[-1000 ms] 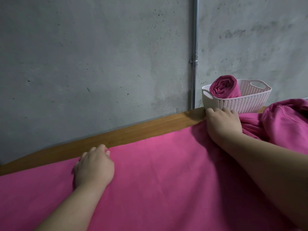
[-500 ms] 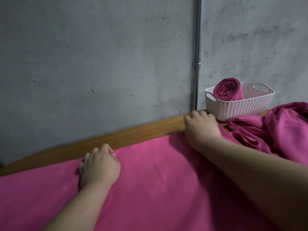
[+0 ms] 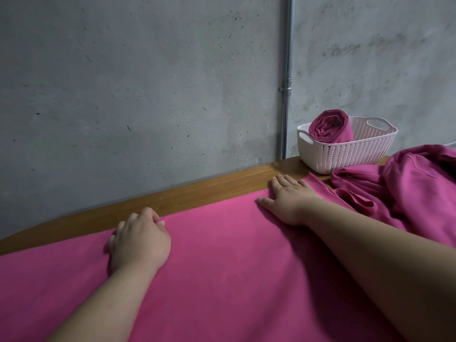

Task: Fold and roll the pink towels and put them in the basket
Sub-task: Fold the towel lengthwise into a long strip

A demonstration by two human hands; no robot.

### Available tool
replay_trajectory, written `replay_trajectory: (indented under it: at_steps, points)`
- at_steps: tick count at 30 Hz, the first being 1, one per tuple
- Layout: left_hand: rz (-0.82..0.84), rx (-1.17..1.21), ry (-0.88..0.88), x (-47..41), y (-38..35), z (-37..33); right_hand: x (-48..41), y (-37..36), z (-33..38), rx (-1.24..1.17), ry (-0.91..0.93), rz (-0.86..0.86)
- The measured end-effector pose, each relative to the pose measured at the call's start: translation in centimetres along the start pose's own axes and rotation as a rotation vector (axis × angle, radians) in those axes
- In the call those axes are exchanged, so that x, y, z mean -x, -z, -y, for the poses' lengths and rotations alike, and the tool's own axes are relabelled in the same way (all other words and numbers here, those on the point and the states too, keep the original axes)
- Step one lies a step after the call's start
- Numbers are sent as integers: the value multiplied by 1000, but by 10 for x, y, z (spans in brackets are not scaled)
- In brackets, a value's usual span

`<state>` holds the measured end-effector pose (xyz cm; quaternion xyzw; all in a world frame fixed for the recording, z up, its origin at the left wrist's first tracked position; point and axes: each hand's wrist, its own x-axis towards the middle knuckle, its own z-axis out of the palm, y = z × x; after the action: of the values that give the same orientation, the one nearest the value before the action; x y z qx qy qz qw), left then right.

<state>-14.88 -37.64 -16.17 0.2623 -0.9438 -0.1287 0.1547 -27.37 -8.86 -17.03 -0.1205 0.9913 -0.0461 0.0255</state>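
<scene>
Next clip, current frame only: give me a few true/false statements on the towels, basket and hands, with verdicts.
1. The white basket holds one rolled towel. True.
2. The right hand grips the basket's handle. False: it lies flat on the spread towel, fingers straight.
3. The basket stands on the floor. False: it stands on the wooden table.
4. The left hand curls its fingers at the spread towel's far edge. True.
5. A crumpled pink pile lies beside the basket. True.

two hands, left hand (image 3: 139, 243) and right hand (image 3: 288, 201); one white basket (image 3: 345, 154); one rolled pink towel (image 3: 328, 127); one flat pink towel (image 3: 234, 255); one crumpled pink heap (image 3: 407, 183), its towel count unclear; one pipe (image 3: 287, 70); one wooden table (image 3: 197, 191).
</scene>
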Motion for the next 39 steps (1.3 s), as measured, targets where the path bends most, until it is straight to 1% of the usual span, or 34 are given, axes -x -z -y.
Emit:
replay_trajectory:
  at_steps: [5, 9, 17, 19, 20, 22, 23, 24, 25, 27, 31, 33, 35, 37, 39]
  points:
    - [-5, 5, -1, 1, 1, 0, 0, 1, 1, -12, -22, 18]
    - [-5, 4, 8, 0, 0, 0, -3, 9, -10, -14, -94, 37]
    - [8, -1, -2, -1, 0, 0, -6, 10, -8, -2, -149, 58]
    - [10, 5, -2, -1, 0, 0, -3, 13, 10, 10, -174, 27]
    - [8, 8, -2, -1, 0, 0, -1, 14, 27, 23, -140, 3]
    - [1, 15, -4, -1, 0, -1, 2, 15, 76, 32, 49, -17]
    - [-3, 24, -4, -1, 0, 0, 4, 15, 105, -4, 144, -4]
    - [-8, 36, -1, -1, 0, 1, 5, 14, 135, -68, 197, 24]
    - [-16, 46, 1, -1, 0, 2, 7, 13, 161, -138, 204, 58]
    - [-33, 76, -6, -4, -1, 5, 9, 5, 193, -254, 157, 86]
    - [-49, 168, -5, -8, -3, 11, 10, -17, 200, -229, 159, -42]
    - [-44, 203, -15, -8, -1, 13, 8, -22, 199, -225, 163, -50]
    - [-13, 223, -64, -10, 6, 19, 7, -23, 201, -222, 161, -51]
    - [12, 152, -146, -12, 17, 34, 6, -24, 203, -236, 162, -72]
    - [18, 13, -211, -12, 30, 53, 5, -26, 204, -242, 147, -84]
